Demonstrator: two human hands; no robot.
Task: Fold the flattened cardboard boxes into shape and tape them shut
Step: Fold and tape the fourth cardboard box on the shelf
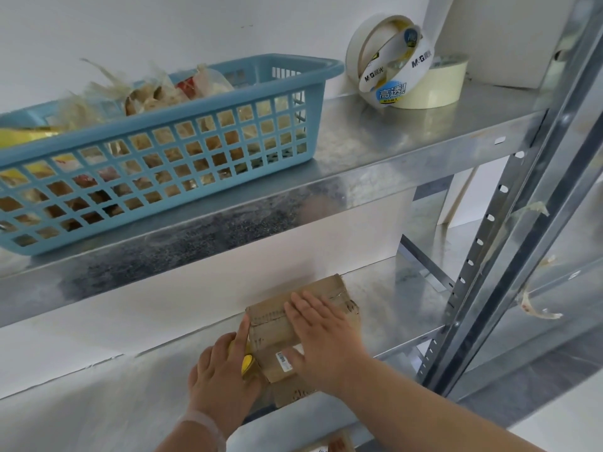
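The galvanised steel shelving unit (489, 223) fills the view, with a perforated upright at the right. Its upper shelf (391, 138) carries a light-blue plastic lattice basket (156, 122) at the left, loaded with snack packets in clear wrappers (153, 96).

The lower shelf (408, 305) carries the small brown cardboard box (270, 331), folded into shape and standing near the white back wall. Strips of clear tape run across its top, and a white printed label (284, 360) sits on its near face.

The right hand (319, 334) lies flat on the box top, fingers straight and together, pressing down and grasping nothing. The left hand (225, 370) is at the box's left side. Its index finger is extended against the box's left edge, and the remaining fingers are curled round a small yellow object (248, 363), whose kind cannot be told.

At the right end of the upper shelf, a cream tape roll with a white printed band (381, 60) stands on edge, leaning on a second cream tape roll (434, 86) that lies flat.
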